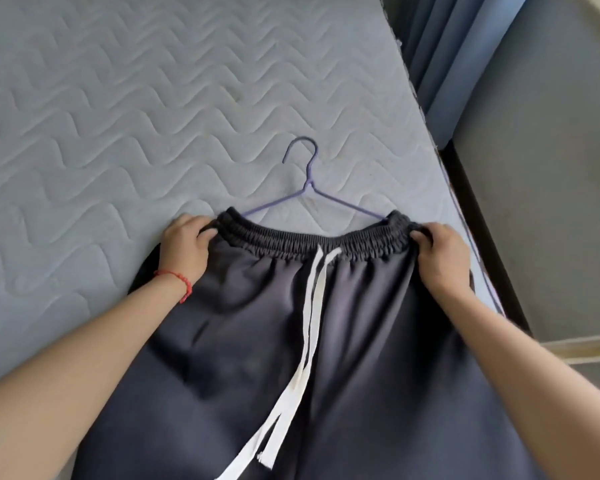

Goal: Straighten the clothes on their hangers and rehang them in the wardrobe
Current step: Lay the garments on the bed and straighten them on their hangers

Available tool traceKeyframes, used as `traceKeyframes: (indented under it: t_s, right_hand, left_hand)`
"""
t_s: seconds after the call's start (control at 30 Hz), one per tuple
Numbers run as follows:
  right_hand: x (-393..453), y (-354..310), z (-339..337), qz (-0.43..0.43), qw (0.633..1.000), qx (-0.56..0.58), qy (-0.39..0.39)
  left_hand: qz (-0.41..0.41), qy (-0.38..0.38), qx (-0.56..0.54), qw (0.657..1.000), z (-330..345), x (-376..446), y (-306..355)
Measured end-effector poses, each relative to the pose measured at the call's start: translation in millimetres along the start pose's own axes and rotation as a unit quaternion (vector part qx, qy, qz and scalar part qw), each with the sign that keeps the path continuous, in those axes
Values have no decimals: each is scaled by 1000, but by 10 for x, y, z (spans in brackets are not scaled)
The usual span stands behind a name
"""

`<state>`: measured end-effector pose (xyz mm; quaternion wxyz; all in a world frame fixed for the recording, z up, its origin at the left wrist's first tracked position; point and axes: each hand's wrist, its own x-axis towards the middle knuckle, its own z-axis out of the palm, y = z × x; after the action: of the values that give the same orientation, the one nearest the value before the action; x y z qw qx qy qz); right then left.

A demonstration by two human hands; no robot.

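Dark grey trousers [343, 341] with an elastic waistband [312, 240] and a white drawstring [309, 306] lie on the mattress, legs running toward me. A purple wire hanger [309, 188] lies flat beyond the waistband, its two arms going under the waistband's corners and its hook pointing away. My left hand [184, 244] grips the waistband's left end. My right hand [440, 254] grips its right end. The hanger's lower bar is hidden by the cloth.
A grey quilted mattress [118, 133] fills the left and centre. Its right edge runs along a dark bed frame [478, 237]. Blue curtains [447, 57] hang at the upper right, with grey floor [551, 202] beside them.
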<state>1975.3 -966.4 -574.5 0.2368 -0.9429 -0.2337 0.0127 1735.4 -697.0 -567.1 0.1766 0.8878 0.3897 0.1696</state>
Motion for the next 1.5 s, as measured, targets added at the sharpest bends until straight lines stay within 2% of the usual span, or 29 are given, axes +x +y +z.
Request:
traceKeyframes:
  t_s: [0.1, 0.17, 0.27, 0.37, 0.43, 0.53, 0.6, 0.7, 0.83, 0.97, 1.03, 1.1, 1.17, 1.23, 1.3, 1.4, 1.5]
  right_hand:
    - [86, -31, 53, 4, 1000, 12, 15]
    - [66, -48, 17, 19, 999, 46, 14]
    - [81, -117, -179, 37, 995, 70, -57]
    - [-59, -284, -489, 60, 989, 100, -95]
    - [-415, -467, -711, 32, 990, 115, -72]
    - [-1327, -797, -948, 18, 972, 224, -65]
    - [-2038, -1012, -1033, 66, 950, 293, -84]
    - [-3040, -1328, -1079, 158, 906, 349, -179]
    - [-4054, -1716, -962, 246, 852, 355, -296]
    - [-4560, -2058, -745, 329, 797, 310, -401]
    - [-4655, -2217, -613, 341, 788, 281, -429]
    - [-4689, -2372, -485, 341, 797, 248, -433]
    - [-4693, -2502, -376, 342, 808, 226, -423]
    - [-4688, -2598, -305, 355, 812, 210, -413]
    - [-4697, -2639, -249, 365, 816, 186, -408]
    - [-4742, -2617, -209, 365, 830, 154, -393]
    - [-4764, -2538, -298, 383, 831, 190, -355]
  left_hand:
    - [6, 19, 2, 1000, 49, 59, -12]
    - [-7, 21, 41, 999, 25, 28, 9]
    - [-28, -22, 120, 992, -165, -44, 89]
    - [-11, -75, 94, 993, -550, -215, 77]
    - [11, -70, 51, 996, -869, -502, -15]
    - [24, -67, -18, 997, -1341, -1160, -184]
    - [-1, -59, -51, 997, -1598, -1662, -292]
    - [-67, -80, -70, 992, -1858, -2391, -479]
    - [-139, -159, -33, 977, -2026, -3041, -830]
    - [-178, -240, 48, 953, -2065, -3277, -1147]
    - [-157, -249, 115, 949, -2063, -3325, -1258]
    - [-116, -246, 183, 945, -2055, -3325, -1314]
    - [-102, -274, 215, 932, -2072, -3274, -1348]
    - [-139, -334, 185, 914, -2099, -3233, -1444]
    - [-207, -383, 105, 894, -2170, -3257, -1523]
    - [-282, -382, -21, 880, -2313, -3454, -1527]
    - [-331, -375, -131, 856, -2502, -3751, -1392]
